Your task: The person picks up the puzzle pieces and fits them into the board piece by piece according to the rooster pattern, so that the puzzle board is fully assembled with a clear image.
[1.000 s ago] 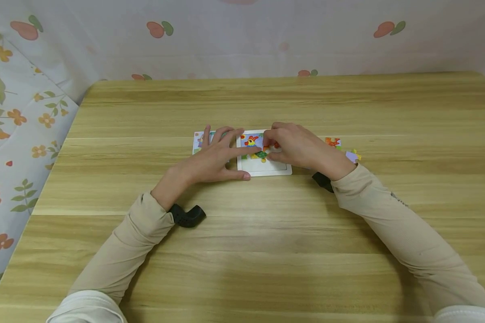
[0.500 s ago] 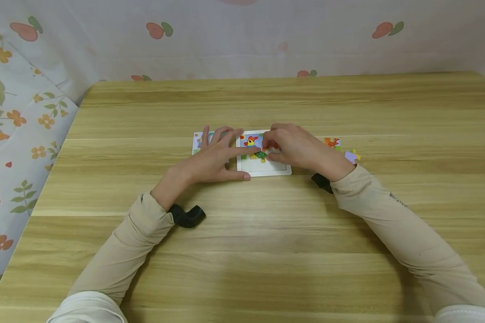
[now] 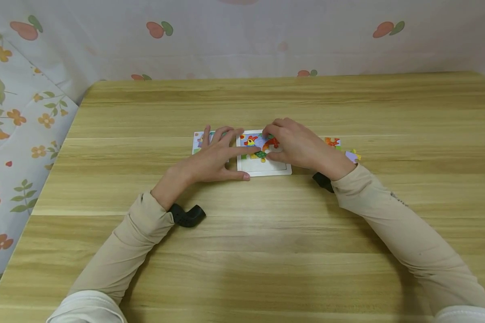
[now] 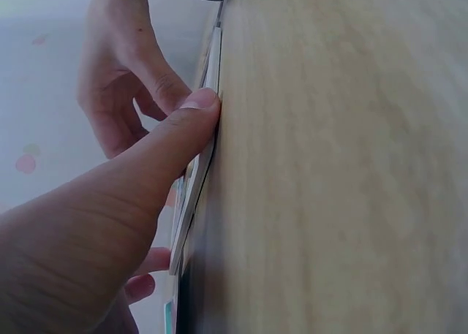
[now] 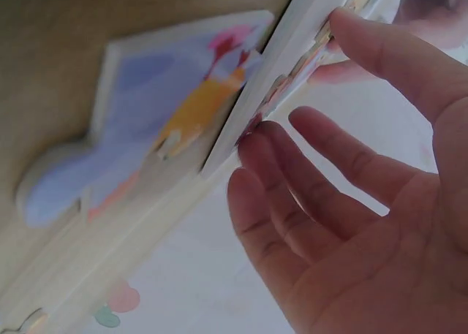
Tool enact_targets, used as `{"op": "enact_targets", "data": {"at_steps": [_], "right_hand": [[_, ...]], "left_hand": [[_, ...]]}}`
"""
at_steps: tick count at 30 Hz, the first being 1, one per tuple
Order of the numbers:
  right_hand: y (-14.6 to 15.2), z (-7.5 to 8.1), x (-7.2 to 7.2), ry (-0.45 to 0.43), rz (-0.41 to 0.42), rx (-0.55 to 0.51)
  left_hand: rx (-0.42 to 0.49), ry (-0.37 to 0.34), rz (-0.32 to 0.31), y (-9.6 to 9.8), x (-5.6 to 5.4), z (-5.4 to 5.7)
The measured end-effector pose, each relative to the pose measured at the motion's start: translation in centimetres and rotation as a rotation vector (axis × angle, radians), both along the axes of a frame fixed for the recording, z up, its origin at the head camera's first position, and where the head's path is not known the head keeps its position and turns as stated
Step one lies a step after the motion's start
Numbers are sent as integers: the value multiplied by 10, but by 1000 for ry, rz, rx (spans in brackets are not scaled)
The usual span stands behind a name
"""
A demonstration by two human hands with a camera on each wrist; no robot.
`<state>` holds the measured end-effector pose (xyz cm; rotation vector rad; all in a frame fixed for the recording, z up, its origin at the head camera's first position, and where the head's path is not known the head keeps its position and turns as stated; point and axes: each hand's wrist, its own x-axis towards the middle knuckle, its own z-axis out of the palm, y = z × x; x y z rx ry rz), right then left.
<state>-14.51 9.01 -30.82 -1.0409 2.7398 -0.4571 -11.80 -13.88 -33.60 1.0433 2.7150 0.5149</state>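
Note:
A white-framed puzzle tray (image 3: 266, 173) lies flat on the table, partly filled with a rooster picture (image 3: 251, 141). My left hand (image 3: 210, 161) is spread across its left side, thumb at the near edge and forefinger over the picture. In the left wrist view, that thumb (image 4: 197, 107) touches the tray's edge. My right hand (image 3: 297, 142) is over the tray's right part, with its thumb apart from the fingertips and a red-patterned puzzle piece (image 3: 271, 143) showing between them. In the right wrist view, loosely bent fingers (image 5: 314, 180) touch the pieces along the tray.
Another colourful picture card (image 3: 196, 143) lies partly under the left hand. Right of the tray are loose puzzle pieces, one red and green (image 3: 334, 142), one lilac and yellow (image 3: 351, 156). A black curved device (image 3: 187, 216) sits at the left wrist. A patterned cloth (image 3: 242, 40) hangs behind the table.
The right hand's fingers have lifted and moved away from its thumb, uncovering more of the red-patterned piece. The left hand and the tray stay in place.

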Motion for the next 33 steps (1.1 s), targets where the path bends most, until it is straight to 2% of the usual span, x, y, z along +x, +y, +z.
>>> {"op": "enact_targets", "data": {"at_steps": [4,10,15,18,23,28,33], "right_hand": [[-3,1,1,-13,7,-19],[-2,-1,0,20,-11,-2],[0,-1,-2,-34,-55,42],[1,-1,-2,-57,-69,34],[2,1,-3,-79,-46,17],[11,14,-6,-112,-15,-2],[35,35,-9,-112,-49,-29]], "left_hand": [[19,4,8,-1,1,1],[38,3,15,-1,1,1],[45,10,14,-1,0,0],[41,11,9,-1,1,0],[25,5,6,-1,3,2],[10,11,13,0,3,4],[3,7,18,1,2,4]]}}
